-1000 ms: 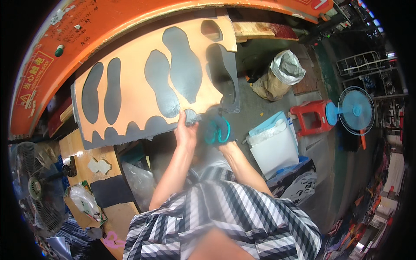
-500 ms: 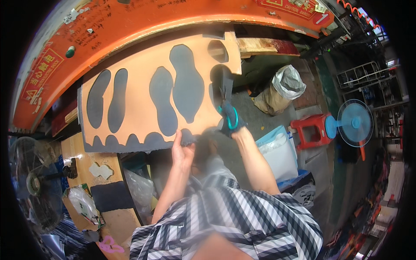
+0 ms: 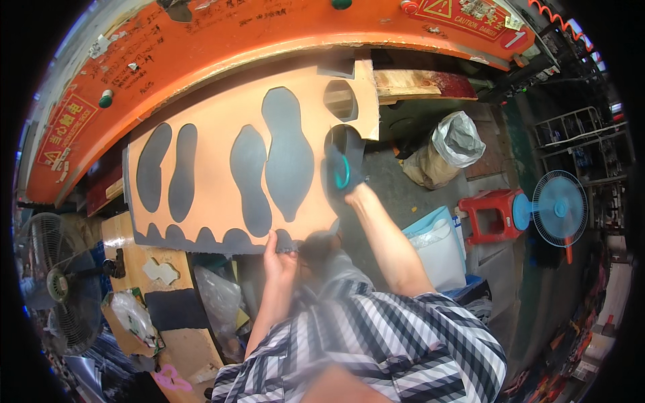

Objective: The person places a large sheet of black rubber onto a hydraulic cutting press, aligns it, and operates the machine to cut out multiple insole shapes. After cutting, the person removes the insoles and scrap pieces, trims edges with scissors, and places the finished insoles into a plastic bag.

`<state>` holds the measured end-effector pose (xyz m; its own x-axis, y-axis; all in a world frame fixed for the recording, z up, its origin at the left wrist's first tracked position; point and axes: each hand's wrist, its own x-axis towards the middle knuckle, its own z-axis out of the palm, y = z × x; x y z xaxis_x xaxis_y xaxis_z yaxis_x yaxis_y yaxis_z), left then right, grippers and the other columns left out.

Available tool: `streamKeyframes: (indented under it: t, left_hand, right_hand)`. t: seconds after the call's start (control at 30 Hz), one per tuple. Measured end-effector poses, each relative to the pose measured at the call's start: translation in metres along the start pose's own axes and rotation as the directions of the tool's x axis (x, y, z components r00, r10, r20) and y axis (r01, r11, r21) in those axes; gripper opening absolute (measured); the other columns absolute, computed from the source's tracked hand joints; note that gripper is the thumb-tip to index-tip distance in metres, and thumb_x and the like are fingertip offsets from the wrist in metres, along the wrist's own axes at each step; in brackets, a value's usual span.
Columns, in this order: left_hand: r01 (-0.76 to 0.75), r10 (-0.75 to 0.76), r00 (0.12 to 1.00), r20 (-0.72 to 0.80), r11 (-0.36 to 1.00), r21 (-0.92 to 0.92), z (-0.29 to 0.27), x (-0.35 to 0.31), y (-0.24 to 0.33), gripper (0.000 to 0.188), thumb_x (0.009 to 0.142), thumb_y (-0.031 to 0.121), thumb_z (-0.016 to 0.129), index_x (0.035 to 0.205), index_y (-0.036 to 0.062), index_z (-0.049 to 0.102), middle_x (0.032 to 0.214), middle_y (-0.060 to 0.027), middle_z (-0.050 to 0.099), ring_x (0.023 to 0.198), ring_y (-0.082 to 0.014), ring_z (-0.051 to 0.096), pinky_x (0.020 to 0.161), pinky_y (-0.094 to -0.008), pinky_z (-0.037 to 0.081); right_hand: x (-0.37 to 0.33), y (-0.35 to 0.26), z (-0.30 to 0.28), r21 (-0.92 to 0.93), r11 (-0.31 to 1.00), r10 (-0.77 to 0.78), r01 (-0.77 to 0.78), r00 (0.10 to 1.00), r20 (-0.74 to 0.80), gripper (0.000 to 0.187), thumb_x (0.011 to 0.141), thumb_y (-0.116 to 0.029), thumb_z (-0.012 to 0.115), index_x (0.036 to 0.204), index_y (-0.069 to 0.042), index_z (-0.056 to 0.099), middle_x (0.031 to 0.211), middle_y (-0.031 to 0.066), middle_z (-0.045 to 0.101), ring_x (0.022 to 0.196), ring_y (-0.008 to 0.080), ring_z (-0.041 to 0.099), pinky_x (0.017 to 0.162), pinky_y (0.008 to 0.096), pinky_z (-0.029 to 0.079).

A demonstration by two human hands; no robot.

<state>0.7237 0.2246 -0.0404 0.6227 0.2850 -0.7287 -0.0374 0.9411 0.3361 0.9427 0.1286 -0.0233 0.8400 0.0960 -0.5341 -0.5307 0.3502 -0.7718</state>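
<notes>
Left hand [image 3: 281, 263] pinches the flat dark-grey sheet [image 3: 287, 158] beneath the tan sheet [image 3: 213, 161] with sole-shaped cutouts, apparently steadying both, while right hand [image 3: 351, 186] grasps teal-handled scissors [image 3: 347, 171].

Here's my left hand [image 3: 281, 264], bare and close in, thumb pointing forward and fingers curled under in a pinch. Behind it, my left forearm [image 3: 264, 312] runs ahead, leaning slightly right. And on the other side, my right forearm [image 3: 386, 238] slants forward and inward to a right hand [image 3: 346, 176] farther out than the left, dark and blurred, fingers bent in a grip.
</notes>
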Motion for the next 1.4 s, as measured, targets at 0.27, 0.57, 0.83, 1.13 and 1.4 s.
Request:
streamKeyframes:
  t: [0.27, 0.57, 0.83, 1.13, 1.4]
  left_hand:
    - [-0.031, 0.031, 0.998, 0.059, 0.999, 0.012, 0.003, -0.004, -0.001, 0.017, 0.089, 0.032, 0.059, 0.09, 0.0155, 0.06, 0.08, 0.0053, 0.065, 0.063, -0.0106, 0.061, 0.042, -0.0203, 0.046]
    - [-0.005, 0.005, 0.998, -0.056, 1.0, -0.01, 0.006, -0.007, 0.004, 0.019, 0.088, 0.033, 0.059, 0.088, 0.0147, 0.06, 0.08, 0.0027, 0.065, 0.061, -0.0125, 0.061, 0.042, -0.0223, 0.045]
    - [-0.11, 0.116, 0.981, -0.158, 0.993, 0.048, -0.019, -0.021, 0.028, 0.016, 0.088, 0.031, 0.06, 0.086, 0.0149, 0.061, 0.079, 0.0014, 0.066, 0.066, -0.0135, 0.063, 0.049, -0.0247, 0.047]
    - [-0.153, 0.171, 0.978, -0.118, 0.977, 0.15, -0.065, -0.039, 0.049, 0.024, 0.087, 0.03, 0.06, 0.101, 0.0105, 0.057, 0.092, -0.0015, 0.062, 0.083, -0.0179, 0.06, 0.067, -0.0334, 0.049]
    - [-0.145, 0.161, 0.981, -0.112, 0.98, 0.139, -0.072, -0.042, 0.058, 0.022, 0.086, 0.03, 0.062, 0.098, 0.0117, 0.058, 0.089, -0.0002, 0.061, 0.082, -0.0169, 0.059, 0.064, -0.0313, 0.047]
  right_hand:
    - [0.029, -0.011, 0.011, 0.107, 0.993, -0.073, 0.058, 0.986, 0.148, 0.019, 0.082, -0.016, 0.061, 0.069, -0.018, 0.047, 0.061, -0.0055, 0.041, 0.054, 0.0055, 0.039, 0.047, 0.0228, 0.029]
    - [0.031, 0.0, -0.001, 0.007, 1.0, 0.017, -0.02, 0.974, 0.224, 0.012, 0.083, -0.02, 0.06, 0.076, -0.014, 0.053, 0.062, -0.0032, 0.047, 0.05, 0.0073, 0.043, 0.043, 0.0225, 0.033]
    - [0.015, -0.004, -0.031, 0.074, 0.939, 0.273, -0.335, 0.861, 0.429, 0.022, 0.092, -0.034, 0.052, 0.102, -0.014, 0.057, 0.082, 0.0006, 0.06, 0.072, 0.0138, 0.06, 0.062, 0.0287, 0.052]
    - [0.055, -0.013, -0.02, 0.036, 0.924, 0.327, -0.382, 0.834, 0.444, 0.027, 0.088, -0.038, 0.057, 0.076, -0.014, 0.055, 0.064, 0.0007, 0.052, 0.057, 0.014, 0.051, 0.05, 0.029, 0.043]
    - [0.042, -0.009, -0.006, -0.041, 0.948, 0.314, -0.316, 0.902, 0.297, 0.026, 0.083, -0.04, 0.063, 0.071, -0.019, 0.053, 0.061, -0.006, 0.042, 0.053, 0.0063, 0.037, 0.047, 0.0245, 0.028]
